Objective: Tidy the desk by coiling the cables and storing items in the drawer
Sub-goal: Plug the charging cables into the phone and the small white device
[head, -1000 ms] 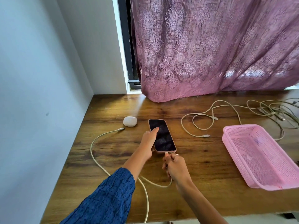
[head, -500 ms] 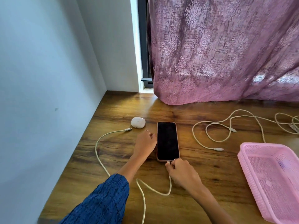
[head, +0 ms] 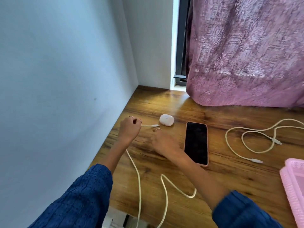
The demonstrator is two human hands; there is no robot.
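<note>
Blue sleeves (head: 85,193) frame the near edge, one on each forearm. Between them a cream cable (head: 139,178) runs up from the front edge of the wooden table (head: 230,181), throws one loose bend toward the right arm, and climbs to the left hand (head: 130,129). That hand has its fingers curled round the cable just behind the plug, whose tip pokes out to the right, close to a white earbud case (head: 166,119). The right hand (head: 162,142) (blurred) lies low over the table just below the plug, fingers loosely extended and holding nothing. Beside its wrist a phone (head: 196,143) in a pink case lies flat, screen up and dark. Further right a second cream cable (head: 256,139) sprawls in loops, and a pink basket (head: 294,186) cuts in at the edge. Beyond, a mauve curtain (head: 246,51) drapes onto the table's far side.
</note>
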